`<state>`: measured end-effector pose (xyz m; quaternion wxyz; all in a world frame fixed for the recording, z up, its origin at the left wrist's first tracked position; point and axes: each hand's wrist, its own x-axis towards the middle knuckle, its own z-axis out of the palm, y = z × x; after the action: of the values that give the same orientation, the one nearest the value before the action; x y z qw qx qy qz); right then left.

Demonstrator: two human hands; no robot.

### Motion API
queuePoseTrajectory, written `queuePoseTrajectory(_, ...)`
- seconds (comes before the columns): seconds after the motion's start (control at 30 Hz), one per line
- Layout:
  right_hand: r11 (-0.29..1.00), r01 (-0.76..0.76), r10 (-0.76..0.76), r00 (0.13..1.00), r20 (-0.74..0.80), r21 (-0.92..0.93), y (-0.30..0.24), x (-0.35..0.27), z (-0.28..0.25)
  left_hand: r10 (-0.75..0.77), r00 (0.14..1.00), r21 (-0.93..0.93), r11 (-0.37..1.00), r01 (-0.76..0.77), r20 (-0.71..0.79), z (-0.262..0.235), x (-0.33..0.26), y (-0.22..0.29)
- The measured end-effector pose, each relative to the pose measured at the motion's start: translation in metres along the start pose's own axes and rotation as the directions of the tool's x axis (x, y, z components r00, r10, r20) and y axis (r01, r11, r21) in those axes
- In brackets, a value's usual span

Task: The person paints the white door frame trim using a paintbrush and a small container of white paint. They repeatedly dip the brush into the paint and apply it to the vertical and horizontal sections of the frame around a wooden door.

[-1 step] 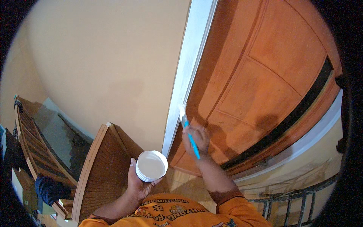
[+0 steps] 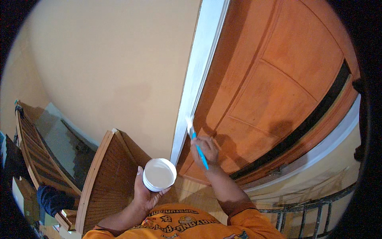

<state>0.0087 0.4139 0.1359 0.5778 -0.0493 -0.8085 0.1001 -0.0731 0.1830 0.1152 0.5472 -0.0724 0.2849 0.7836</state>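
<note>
Brushwork on white door trim (image 2: 197, 75), centre frame.
Right hand (image 2: 205, 149) grips blue-handled brush (image 2: 197, 146); left hand (image 2: 146, 190) clasps white paint cup (image 2: 159, 174); light, steady strokes would keep paint off orange wooden door (image 2: 274, 91).

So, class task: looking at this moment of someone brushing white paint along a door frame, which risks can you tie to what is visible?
1. The brush in the right hand works right where the white frame meets the orange wooden door; a stray stroke could mark the door.
2. The open cup of white paint in the left hand sits over the wood floor; tipping it might spill.
</note>
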Motion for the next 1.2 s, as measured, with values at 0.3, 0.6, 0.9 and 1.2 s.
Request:
queuePoseTrajectory(0.3, 0.998, 0.008, -0.005, 0.999, 0.048, -0.068, 0.021, 0.036, -0.003, -0.018, 1.0, -0.004, 1.0, 0.018, 0.001, 0.006, 0.007, -0.001)
queuePoseTrajectory(0.6, 0.972, 0.178, -0.212, 0.944, -0.253, -0.153, 0.02, 0.096, -0.018, -0.003, 0.999, 0.003, 1.0, 0.003, -0.033, 0.006, 0.004, -0.003)
queuePoseTrajectory(0.9, 0.968, -0.25, 0.248, 0.962, 0.111, 0.01, 0.026, -0.03, 0.012, -0.004, 1.0, -0.085, 0.996, 0.006, 0.03, 0.005, 0.006, -0.004)
queuePoseTrajectory(1.2, 0.962, -0.272, 0.273, 0.941, 0.201, -0.033, 0.021, -0.033, -0.001, 0.009, 0.997, -0.014, 1.0, -0.008, 0.077, 0.003, 0.007, -0.006)
